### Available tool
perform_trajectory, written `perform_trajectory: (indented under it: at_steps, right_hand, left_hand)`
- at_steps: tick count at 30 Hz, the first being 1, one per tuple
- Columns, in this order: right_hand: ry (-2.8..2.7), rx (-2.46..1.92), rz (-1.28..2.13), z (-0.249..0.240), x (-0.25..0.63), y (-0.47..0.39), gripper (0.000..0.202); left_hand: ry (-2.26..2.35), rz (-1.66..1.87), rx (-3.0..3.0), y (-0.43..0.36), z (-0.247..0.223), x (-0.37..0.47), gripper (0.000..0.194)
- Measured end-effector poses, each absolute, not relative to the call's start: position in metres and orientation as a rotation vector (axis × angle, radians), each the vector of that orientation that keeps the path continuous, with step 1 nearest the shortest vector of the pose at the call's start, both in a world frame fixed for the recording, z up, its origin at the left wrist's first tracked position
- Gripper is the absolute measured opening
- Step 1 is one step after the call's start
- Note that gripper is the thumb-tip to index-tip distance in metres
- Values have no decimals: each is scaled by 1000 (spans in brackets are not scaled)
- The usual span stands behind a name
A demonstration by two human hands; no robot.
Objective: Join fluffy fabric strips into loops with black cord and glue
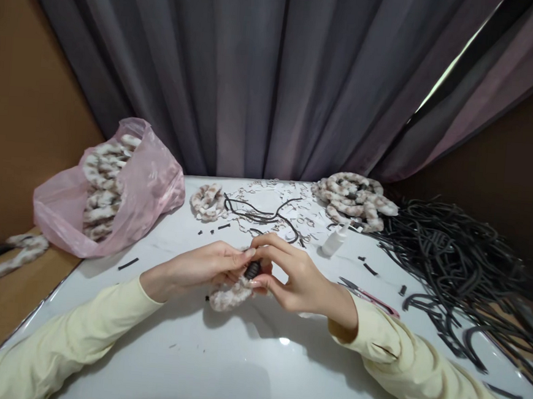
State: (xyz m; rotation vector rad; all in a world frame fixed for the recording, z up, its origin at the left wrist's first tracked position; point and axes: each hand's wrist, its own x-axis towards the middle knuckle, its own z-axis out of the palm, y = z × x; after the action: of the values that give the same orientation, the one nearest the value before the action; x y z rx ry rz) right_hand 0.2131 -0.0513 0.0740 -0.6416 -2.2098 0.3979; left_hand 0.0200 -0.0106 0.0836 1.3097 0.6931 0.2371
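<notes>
My left hand point(206, 262) is closed in a pinch on a fluffy white-and-brown plush strap point(228, 297), whose furry end hangs below the fingers over the table. Around part of the strap sits a black cord wrap point(252, 270) in tight turns. My right hand point(295, 278) is closed too, thumb and fingers pinching the strap at the wrap from the right side. My fingers hide much of the strap and the cord's ends.
On the white table point(180, 352), a pink bag point(152, 184) holds plush straps at left. Behind my hands lie a plush ring point(208, 201), black cords point(251, 212) and small metal clasps. To the right are a white bottle point(334, 240), scissors point(372, 298), a plush pile point(352, 200) and a black cord heap point(459, 264).
</notes>
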Motion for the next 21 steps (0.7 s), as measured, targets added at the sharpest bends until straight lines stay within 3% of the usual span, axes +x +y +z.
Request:
perform_trajectory:
  at_steps: [14,21]
  right_hand:
    - [-2280,-631,422,74,213,-52,18]
    - [-2310,-594,386,73,216,-48,23]
  left_hand:
    - [723,146,1558,-17,90,24,43]
    - [673,311,1421,-17,81,26,37]
